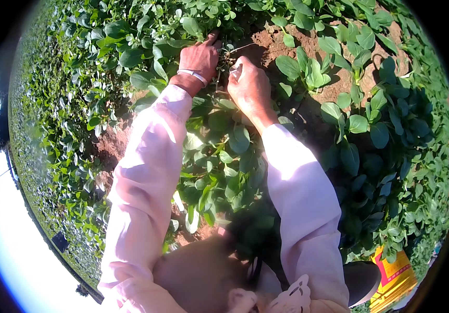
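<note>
Head view: the left hand point(199, 56), with a thin white band point(193, 75) on its wrist, has its grip closed on thin green plant stems point(219, 58). Just to the right, the right hand point(249, 86) is clenched on the same stems. Bare red-brown soil point(266, 44) lies just beyond the hands, low green leafy plants point(308, 70) all around. A yellow and red sack point(394, 276) lies far below the right hand.
</note>
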The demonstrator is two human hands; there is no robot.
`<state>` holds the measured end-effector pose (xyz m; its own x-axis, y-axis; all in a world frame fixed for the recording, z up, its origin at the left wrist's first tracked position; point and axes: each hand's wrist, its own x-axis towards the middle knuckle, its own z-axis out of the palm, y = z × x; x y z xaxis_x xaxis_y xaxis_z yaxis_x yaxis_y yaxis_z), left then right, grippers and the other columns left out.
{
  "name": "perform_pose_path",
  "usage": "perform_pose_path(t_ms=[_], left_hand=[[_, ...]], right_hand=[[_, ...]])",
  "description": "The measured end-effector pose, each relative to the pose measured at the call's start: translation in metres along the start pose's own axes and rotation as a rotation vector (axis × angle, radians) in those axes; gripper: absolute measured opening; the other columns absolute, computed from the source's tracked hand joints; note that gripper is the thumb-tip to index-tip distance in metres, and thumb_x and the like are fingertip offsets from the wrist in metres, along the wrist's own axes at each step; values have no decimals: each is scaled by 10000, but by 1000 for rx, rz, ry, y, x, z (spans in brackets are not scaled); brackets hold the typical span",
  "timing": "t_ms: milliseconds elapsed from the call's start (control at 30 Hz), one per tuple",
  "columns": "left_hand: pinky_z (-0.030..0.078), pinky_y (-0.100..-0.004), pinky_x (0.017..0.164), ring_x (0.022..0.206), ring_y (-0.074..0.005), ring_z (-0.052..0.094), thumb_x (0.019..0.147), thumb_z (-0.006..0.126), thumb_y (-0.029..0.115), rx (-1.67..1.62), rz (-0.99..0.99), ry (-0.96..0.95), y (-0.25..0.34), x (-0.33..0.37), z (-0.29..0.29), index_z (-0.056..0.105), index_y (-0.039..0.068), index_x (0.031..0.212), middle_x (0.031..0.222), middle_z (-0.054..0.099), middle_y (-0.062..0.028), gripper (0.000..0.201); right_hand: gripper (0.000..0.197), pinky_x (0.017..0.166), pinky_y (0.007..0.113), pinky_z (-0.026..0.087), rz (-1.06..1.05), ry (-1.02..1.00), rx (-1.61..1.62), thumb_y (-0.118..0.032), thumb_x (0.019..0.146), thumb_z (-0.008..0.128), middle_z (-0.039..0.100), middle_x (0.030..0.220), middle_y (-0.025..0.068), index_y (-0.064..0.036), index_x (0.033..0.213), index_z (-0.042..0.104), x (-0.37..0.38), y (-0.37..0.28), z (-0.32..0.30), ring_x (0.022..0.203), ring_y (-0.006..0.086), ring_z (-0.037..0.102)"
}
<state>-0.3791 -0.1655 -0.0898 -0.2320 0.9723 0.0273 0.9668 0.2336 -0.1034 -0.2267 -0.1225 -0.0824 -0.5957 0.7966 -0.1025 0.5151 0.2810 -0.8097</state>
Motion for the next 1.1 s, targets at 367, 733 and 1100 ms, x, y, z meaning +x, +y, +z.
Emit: perform_pose_path(t_ms=[367, 733, 1100], left_hand=[[504, -404, 682, 778, -401, 616, 609, 658, 33, -676, -192, 91, -49, 13, 66, 591, -23, 816, 808, 631, -223, 224], [470, -330, 673, 728, -175, 533, 664, 658, -9, -1020, -361, 331, -75, 9, 93, 574, -46, 844, 795, 615, -114, 202], [458, -288, 860, 1030, -195, 560, 888, 613, 206, -1399, 158, 118, 189, 141, -150, 464, -31, 1298, 1196, 586, -124, 496]], right_hand=[[173, 610, 443, 491, 38, 65, 143, -78, 739, 654, 633, 704, 147, -40, 844, 521, -60, 16, -51, 703, 364, 632], [164, 515, 449, 416, 142, 384, 272, -74, 776, 630, 532, 564, 156, -60, 828, 474, -184, 32, -144, 570, 382, 567], [170, 524, 451, 405, 240, 686, 390, -52, 751, 622, 563, 616, 148, -41, 844, 480, -247, 64, -197, 593, 376, 566]])
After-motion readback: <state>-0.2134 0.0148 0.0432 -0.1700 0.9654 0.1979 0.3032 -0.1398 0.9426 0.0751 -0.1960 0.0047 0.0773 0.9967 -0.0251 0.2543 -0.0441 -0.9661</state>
